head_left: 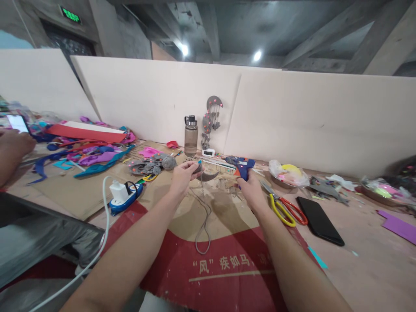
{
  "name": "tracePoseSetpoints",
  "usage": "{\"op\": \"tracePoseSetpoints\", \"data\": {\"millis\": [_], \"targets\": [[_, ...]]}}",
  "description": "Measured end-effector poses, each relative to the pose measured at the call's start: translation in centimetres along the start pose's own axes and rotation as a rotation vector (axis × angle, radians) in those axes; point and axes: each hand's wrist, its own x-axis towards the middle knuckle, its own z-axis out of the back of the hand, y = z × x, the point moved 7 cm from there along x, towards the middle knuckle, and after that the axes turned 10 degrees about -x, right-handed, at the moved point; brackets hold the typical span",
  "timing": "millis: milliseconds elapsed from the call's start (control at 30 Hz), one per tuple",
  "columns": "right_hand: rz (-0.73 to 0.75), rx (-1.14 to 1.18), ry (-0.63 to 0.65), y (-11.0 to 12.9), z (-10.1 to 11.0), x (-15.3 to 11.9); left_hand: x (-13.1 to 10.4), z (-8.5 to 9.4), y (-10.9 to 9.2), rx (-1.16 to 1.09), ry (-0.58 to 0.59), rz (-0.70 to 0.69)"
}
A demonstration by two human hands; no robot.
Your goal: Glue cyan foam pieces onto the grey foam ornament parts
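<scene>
My left hand [186, 174] pinches a small grey piece with a bit of blue at its top. A grey cord [204, 225] hangs from around there and loops down over the red and tan sheet [182, 264]. My right hand [249, 185] is wrapped round the handle of a blue glue gun [243, 165], whose nozzle end points left. Between the hands, a dark grey crescent [208, 176] lies on the tan part of the sheet. The exact shape of the piece in my left fingers is partly hidden.
Scissors [282, 210] and a black phone [320, 220] lie right. A power strip [125, 199], grey felt pieces [149, 164] and coloured scraps [97, 147] are left. A bottle [190, 136] stands behind. Another person's hand [14, 145] is at the far left.
</scene>
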Motion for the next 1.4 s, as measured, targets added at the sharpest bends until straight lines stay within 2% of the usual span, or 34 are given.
{"op": "tracePoseSetpoints", "data": {"millis": [67, 100, 200, 267, 567, 867, 1400], "targets": [[0.027, 0.232, 0.056, 2.5, -0.6, -1.2, 0.1, 0.2, 0.2, 0.007, -0.011, 0.001], [0.046, 0.267, 0.091, 3.7, -0.8, -1.9, 0.2, 0.3, 0.3, 0.009, -0.019, -0.002], [0.132, 0.163, 0.13, 6.2, -1.0, -3.4, 0.3, 0.6, 0.3, 0.01, -0.041, -0.023], [0.201, 0.072, 0.143, 6.8, -1.2, -3.9, 0.3, 0.6, 0.2, 0.017, -0.05, -0.034], [0.367, -0.113, 0.147, 6.4, -2.5, -4.3, -0.2, 0.0, -0.4, 0.061, -0.043, -0.065], [0.362, -0.151, 0.183, 6.6, -3.1, -4.5, -0.3, 0.0, -0.4, 0.05, -0.066, -0.071], [0.364, -0.191, 0.168, 6.6, -3.1, -4.5, -0.2, 0.0, -0.5, 0.044, -0.063, -0.098]]}}
